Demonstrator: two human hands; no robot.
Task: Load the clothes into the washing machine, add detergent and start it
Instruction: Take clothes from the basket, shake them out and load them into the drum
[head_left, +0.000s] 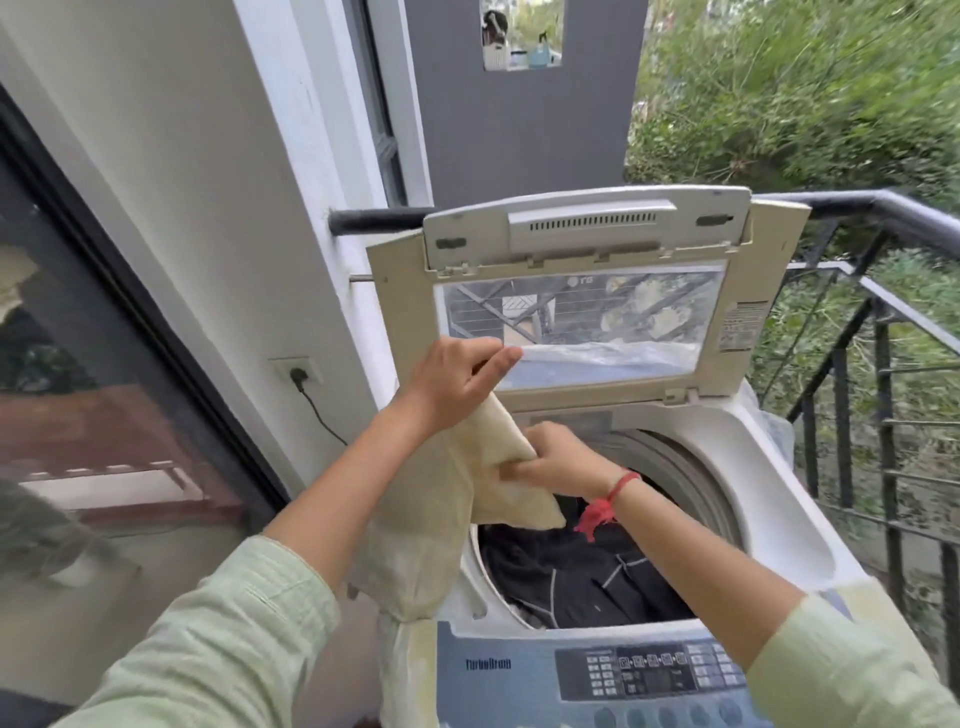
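sleeves: closest to us, two pale green sleeves. the left sleeve (208, 639) comes in from the lower left corner and the right sleeve (841, 665) from the lower right, with both forearms bare past the cuffs.
control panel: just beneath the view, the blue-grey control panel (649, 670) runs along the front edge of the washing machine (769, 493). it carries rows of buttons and a small display, and the right sleeve covers its right end.
cream cloth: here's the one in play, a cream cloth (431, 519) held up between both hands over the left rim of the tub. its long end hangs down outside the machine's left front corner, and a shorter flap droops over the opening.
left hand: the left hand (457, 384) is up high, in front of the lid's lower left corner, fingers curled in and gripping the top of the cream cloth.
right hand: the right hand (556, 460) sits lower, above the back left of the tub, fingers wrapped tight round a bunched fold of the same cloth. a red thread (608, 501) is tied at the wrist, tails dangling.
dark clothes: already down in the tub, a heap of dark clothes (582, 577) with thin pale piping.
lid: the lid (582, 249) stands upright at the back, and the railing shows through its clear window.
surroundings: a plug sits in the wall socket (297, 370) on the white wall left of the machine, cable trailing down. a dark glass door (78, 364) is at far left, a black railing (883, 332) runs behind and to the right, and there is greenery (805, 88) beyond.
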